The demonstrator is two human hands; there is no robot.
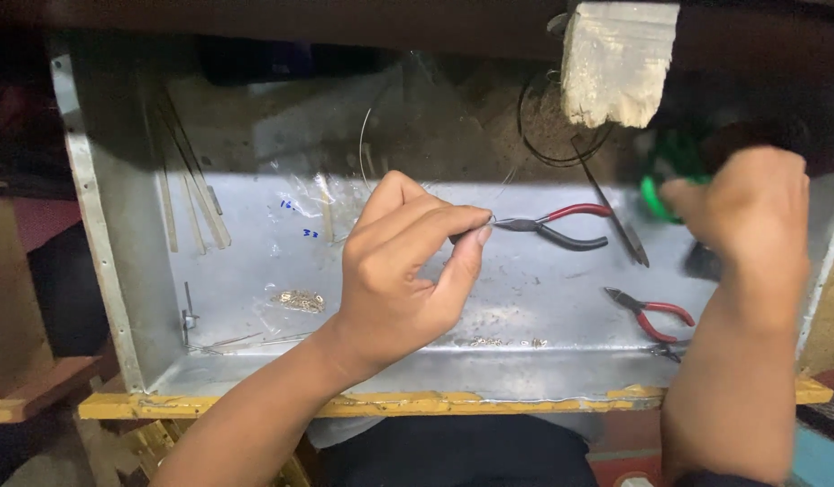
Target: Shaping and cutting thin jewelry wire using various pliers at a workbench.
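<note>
1. My left hand (394, 280) hangs over the metal tray (119, 271), thumb and forefinger pressed together on a thin wire (367, 135) that arcs up behind them.
2. Pliers (561, 225) lie just beyond those fingertips.
3. My right hand (751, 216) grips a green tool (660, 176); it is blurred, so I cannot tell how the fingers sit.

My left hand (399, 271) is raised mid-frame, thumb and forefinger pinched together, other fingers curled, forearm running down to the lower left; my right hand (751, 212) is lifted at the right edge, fingers curled, slightly blurred, forearm upright.
</note>
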